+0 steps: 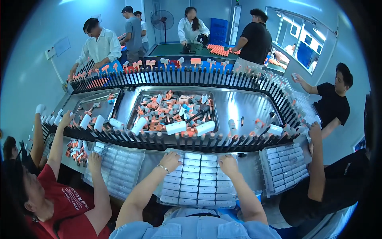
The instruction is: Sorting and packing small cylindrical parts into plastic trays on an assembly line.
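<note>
A clear plastic tray (169,186) filled with rows of white rounded shells (191,175) lies right in front of me. At its far left corner is my left hand (170,161), a bracelet on the wrist, its fingers curled in against the tray's edge. My right hand (229,165) is closed in the same way at the far right corner, fingertips beside the end shells. Just beyond the hands runs a row of black upright pegs (186,140). White shells sit on or against some of them, such as one long white shell (176,128).
Inside the peg loop, a metal basin (215,119) holds a heap of orange and grey parts (171,107). Another shell tray (119,163) is at left, by a person in red (51,199); one more tray (284,167) lies right. Several people work around the line.
</note>
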`<state>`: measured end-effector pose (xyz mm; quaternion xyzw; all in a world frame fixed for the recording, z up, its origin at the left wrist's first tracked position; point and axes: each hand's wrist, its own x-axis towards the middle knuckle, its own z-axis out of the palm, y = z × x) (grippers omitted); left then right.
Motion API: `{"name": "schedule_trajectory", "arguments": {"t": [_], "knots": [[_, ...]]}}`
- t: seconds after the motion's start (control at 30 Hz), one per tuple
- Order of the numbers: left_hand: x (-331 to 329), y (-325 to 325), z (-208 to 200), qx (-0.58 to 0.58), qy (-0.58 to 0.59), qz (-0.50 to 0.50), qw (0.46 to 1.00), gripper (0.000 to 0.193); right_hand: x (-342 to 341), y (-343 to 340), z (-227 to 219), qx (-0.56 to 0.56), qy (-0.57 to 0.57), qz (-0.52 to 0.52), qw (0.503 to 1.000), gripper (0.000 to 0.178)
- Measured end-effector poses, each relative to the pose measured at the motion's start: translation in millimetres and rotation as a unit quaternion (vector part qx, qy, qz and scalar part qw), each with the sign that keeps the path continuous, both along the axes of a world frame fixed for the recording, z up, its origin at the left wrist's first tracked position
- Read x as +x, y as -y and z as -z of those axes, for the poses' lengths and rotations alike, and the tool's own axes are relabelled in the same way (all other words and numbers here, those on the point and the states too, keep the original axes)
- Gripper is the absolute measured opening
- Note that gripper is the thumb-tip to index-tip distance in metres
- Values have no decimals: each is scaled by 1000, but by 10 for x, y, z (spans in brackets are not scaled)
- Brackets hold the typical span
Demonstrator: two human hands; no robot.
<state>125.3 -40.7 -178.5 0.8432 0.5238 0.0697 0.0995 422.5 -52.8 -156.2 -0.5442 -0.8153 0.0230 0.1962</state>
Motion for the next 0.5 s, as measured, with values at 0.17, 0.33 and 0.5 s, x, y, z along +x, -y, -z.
{"name": "schedule_trajectory", "arguments": {"t": [0.17,0.33,0.5], "knots": [[276,104,-398,49,234,-98,966,30,277,38,173,-70,25,4,997,21],[775,18,-1158,56,469,-159,867,43,277,-135,181,-185,106,5,977,33],[972,-415,-1366,135,341,-236,900,44,254,-63,124,-160,97,19,982,32]]}}
